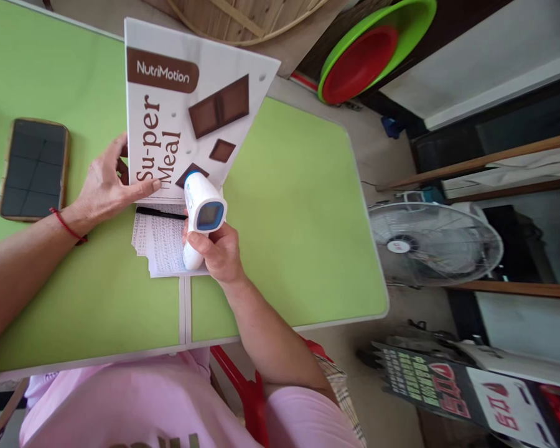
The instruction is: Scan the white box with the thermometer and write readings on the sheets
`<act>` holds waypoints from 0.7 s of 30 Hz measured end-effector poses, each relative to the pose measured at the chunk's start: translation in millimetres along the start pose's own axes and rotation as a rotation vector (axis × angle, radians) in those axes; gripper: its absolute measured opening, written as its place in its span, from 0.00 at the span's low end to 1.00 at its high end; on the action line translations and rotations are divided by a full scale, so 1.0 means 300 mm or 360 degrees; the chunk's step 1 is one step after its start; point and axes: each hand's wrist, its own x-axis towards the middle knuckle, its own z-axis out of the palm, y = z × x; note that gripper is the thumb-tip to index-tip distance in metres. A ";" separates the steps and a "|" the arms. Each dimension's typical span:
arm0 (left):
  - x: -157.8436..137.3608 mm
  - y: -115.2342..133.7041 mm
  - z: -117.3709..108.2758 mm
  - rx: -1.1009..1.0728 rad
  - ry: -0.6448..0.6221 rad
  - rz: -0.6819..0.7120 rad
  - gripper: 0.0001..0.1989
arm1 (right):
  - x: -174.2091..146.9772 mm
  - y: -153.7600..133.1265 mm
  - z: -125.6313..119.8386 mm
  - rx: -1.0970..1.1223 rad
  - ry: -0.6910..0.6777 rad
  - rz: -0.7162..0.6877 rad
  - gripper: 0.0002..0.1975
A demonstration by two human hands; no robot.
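Note:
My left hand (107, 180) grips the lower left edge of a white and brown NutriMotion Su-per Meal box (191, 137), thumb on its front and fingers behind it. The box stands tilted over the green table (298, 205). Wrapped round the handle of a white and blue infrared thermometer (200, 193) is my right hand (224, 252). The thermometer's head is close to the lower part of the box front, and its screen faces me; whether it touches the box I cannot tell. Below the box lie handwritten papers (168, 252) with a black pen (156, 213) across them.
A phone (35, 168) lies face up on the left of the table. Beyond the right end stands a fan (438, 242). Green (415, 31) and red (364, 62) basins are at the back, near a round woven tray (252, 18). A red chair (249, 398) is below the front edge.

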 end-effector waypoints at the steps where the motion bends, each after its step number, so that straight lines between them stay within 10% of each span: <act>1: 0.000 -0.001 0.000 0.0014 -0.0012 0.0000 0.44 | 0.000 0.001 0.000 0.0007 0.0000 -0.0006 0.19; 13: -0.006 -0.016 0.005 0.0022 0.0112 0.0065 0.31 | 0.002 0.002 -0.003 0.0019 -0.0003 -0.0037 0.18; 21: -0.001 0.005 -0.001 0.0060 0.0028 0.0032 0.44 | 0.002 0.001 -0.003 -0.0021 -0.0018 -0.0059 0.18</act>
